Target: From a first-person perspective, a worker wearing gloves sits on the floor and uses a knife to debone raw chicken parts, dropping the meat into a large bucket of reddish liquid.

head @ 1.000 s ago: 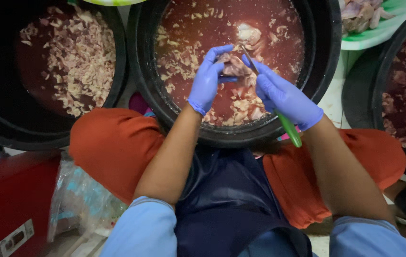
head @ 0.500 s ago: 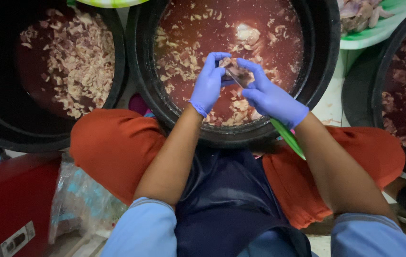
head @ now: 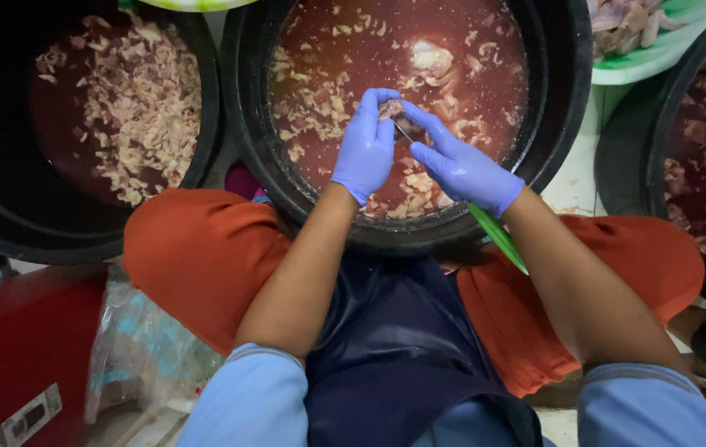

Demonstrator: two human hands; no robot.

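Both my hands wear blue gloves and meet over the middle black tub (head: 258, 165), which holds reddish water with pale meat pieces floating in it. My left hand (head: 365, 149) pinches a small piece of meat (head: 389, 108) at its fingertips. My right hand (head: 461, 165) holds a knife with a green handle (head: 498, 238); the thin blade points up to the meat piece. The handle sticks out below my right wrist, over my orange-clad knee.
A second black tub (head: 204, 124) of pale meat scraps in dark liquid stands at the left. Another black tub (head: 659, 141) with meat is at the right, a green-white basin (head: 667, 50) of meat behind it. A red box (head: 14, 356) and plastic bag (head: 146, 356) lie lower left.
My hands have lifted slightly away from the water and moved closer together; the meat piece is now pinched higher at my left fingertips, with the knife tip against it.
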